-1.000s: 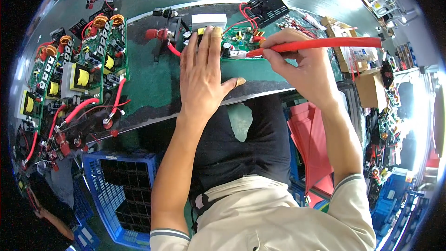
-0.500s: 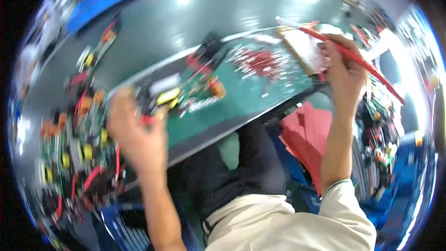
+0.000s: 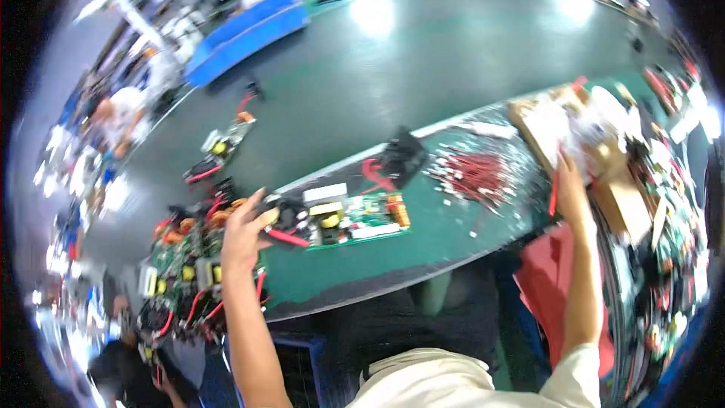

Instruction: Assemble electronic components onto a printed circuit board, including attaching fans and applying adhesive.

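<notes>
A green circuit board (image 3: 362, 228) with a yellow transformer, white parts and a red wire lies on the bench in front of me. At its left end is my left hand (image 3: 242, 234), fingers apart and nothing visibly gripped; whether the fingertips touch the board's black parts I cannot tell. My right hand (image 3: 572, 193) is closed on a slim red stick-like tool (image 3: 553, 193), mostly hidden by the hand, beside an open carton. Between the hands, a pile of short red wires (image 3: 476, 177) with white ends is spread on the green mat. A black part (image 3: 402, 157) with red wire sits behind the board.
Stacked circuit boards (image 3: 185, 276) crowd the left. Another board (image 3: 226, 143) lies farther back. A blue bin (image 3: 249, 38) stands at the far left. On the right are a carton (image 3: 540, 125), more boards (image 3: 672, 234) and red sheets (image 3: 547, 264). Other people sit at the left.
The view has swung, shifting the scene right and down. My right hand has lowered the red tool from a raised slant to beside the carton. My left hand stays by the board's left end.
</notes>
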{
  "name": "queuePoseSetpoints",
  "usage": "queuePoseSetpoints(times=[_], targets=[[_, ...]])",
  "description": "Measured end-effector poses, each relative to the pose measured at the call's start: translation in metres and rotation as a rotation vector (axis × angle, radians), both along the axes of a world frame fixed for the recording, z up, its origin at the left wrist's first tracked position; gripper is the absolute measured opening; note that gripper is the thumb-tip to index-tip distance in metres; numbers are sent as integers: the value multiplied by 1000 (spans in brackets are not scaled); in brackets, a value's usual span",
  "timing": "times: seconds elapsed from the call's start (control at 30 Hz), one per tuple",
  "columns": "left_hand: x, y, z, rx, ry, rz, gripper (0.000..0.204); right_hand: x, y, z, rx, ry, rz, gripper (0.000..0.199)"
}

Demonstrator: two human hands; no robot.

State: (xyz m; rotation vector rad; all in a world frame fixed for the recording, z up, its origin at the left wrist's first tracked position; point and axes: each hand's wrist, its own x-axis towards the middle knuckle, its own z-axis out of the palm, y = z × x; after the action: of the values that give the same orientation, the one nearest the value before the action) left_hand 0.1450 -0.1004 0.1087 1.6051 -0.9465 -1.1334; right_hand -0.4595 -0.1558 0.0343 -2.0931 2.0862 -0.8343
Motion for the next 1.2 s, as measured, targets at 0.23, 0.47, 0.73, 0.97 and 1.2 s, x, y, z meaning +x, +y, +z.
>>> queuePoseSetpoints(times=[0.23, 0.47, 0.73, 0.97, 1.2], targets=[[19, -24, 42, -65, 132, 198, 52, 40, 38, 76, -208, -87, -39, 41], [16, -156, 73, -323, 134, 147, 62, 144, 64, 45, -173, -410, 354, 33], [22, -276, -10, -175, -102, 107, 69, 300, 37, -7, 496, -985, 724, 40], [219, -229, -56, -9, -390, 736, 67, 522, 2, 50, 1273, -2056, 776, 76], [269, -208, -26, 398, -1047, 938, 77, 550, 51, 78, 1967, -2015, 886, 68]])
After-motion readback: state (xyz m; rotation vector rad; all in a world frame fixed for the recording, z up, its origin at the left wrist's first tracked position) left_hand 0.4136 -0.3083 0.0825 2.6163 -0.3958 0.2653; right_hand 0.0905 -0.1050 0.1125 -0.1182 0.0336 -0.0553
